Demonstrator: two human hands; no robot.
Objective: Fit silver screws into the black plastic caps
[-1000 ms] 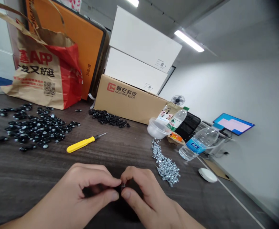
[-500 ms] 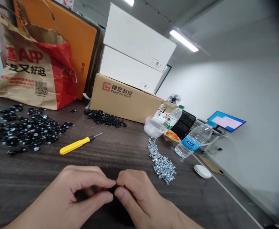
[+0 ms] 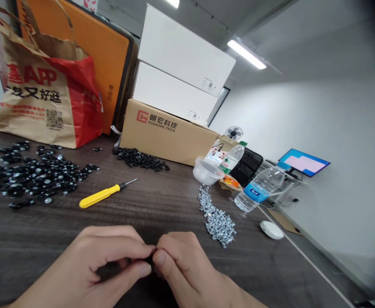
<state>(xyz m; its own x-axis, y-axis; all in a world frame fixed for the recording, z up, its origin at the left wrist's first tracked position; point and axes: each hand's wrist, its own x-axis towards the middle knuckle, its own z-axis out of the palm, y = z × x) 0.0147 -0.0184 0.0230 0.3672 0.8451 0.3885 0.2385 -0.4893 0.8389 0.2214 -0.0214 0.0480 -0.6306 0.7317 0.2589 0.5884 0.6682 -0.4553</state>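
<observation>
My left hand (image 3: 104,261) and my right hand (image 3: 187,269) meet fingertip to fingertip low over the dark wooden table (image 3: 162,205). Both are closed in a pinch on a small dark part that the fingers mostly hide. Ahead of my right hand lies a heap of silver screws (image 3: 216,220). A yellow-handled screwdriver (image 3: 102,195) lies in front of my left hand. Scattered black round parts (image 3: 33,171) cover the left of the table, and a second black pile (image 3: 139,158) sits by the cardboard box.
A brown and red paper bag (image 3: 46,98) stands at the back left before an orange panel (image 3: 97,55). A cardboard box (image 3: 168,137) carries two white boxes (image 3: 181,77). A clear plastic cup (image 3: 206,171), two water bottles (image 3: 258,188) and a white round object (image 3: 271,229) lie at right.
My two hands have pressed closer together around the small part, which now shows less. The view has shifted slightly, so the table's objects sit a little further left.
</observation>
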